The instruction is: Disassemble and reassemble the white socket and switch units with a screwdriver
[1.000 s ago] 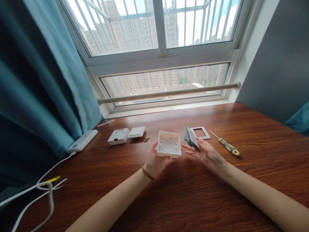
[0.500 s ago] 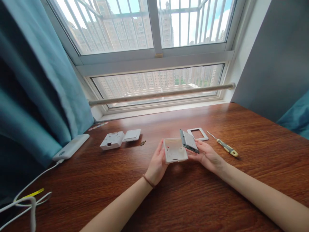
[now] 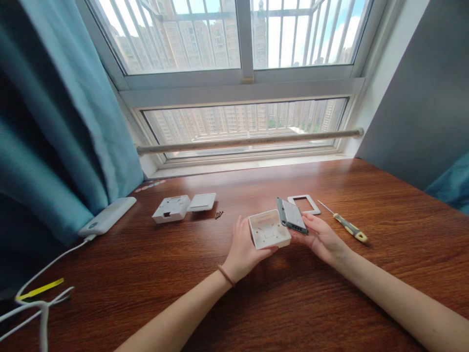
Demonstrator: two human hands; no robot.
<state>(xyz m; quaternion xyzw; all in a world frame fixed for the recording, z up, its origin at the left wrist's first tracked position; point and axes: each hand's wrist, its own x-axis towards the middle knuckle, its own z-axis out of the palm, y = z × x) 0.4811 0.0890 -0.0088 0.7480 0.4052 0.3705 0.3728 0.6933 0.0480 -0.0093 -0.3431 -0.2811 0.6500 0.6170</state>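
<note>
My left hand point(image 3: 247, 247) is closed round the left and near sides of a white wall switch back box point(image 3: 270, 230), its hollow inside tilted up towards me. My right hand point(image 3: 322, 237) grips a wall switch point(image 3: 292, 215) with a grey-edged mounting frame, at the box's right side. Its left edge overlaps the box's upper right corner; whether they touch I cannot tell. Just behind the switch lies a white cover frame point(image 3: 304, 204) with a square opening. A screwdriver point(image 3: 350, 227) with a yellow and grey handle rests to the right of it.
Left of my hands are another white box point(image 3: 171, 209), a white switch panel point(image 3: 202, 201) and several small screws point(image 3: 219, 215). A white power strip-like device point(image 3: 107, 216) with a cable point(image 3: 54, 264) lies by the curtain point(image 3: 73, 122). A rail point(image 3: 252, 142) crosses the window.
My left hand has shifted its hold, with the thumb now along the box's near side. The box has tilted, and my right hand has moved slightly right with the switch. The view has shifted a little.
</note>
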